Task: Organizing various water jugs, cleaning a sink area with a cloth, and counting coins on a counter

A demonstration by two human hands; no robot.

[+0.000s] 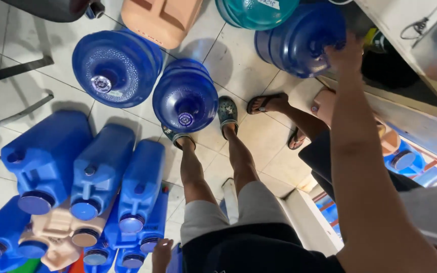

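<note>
R hand (346,53) is up on the far round blue jug (299,38) by the worktop (405,108), grip closed over its rim, so keep the wrist firm & the jug close to the body when shifting it, while L hand (162,253) hangs low, fingers loose, holding nothing, near the stacked blue cans (140,187).

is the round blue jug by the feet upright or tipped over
Upright: the round blue jug shows its capped neck pointing straight up at the head camera, base on the tiled floor.
</note>
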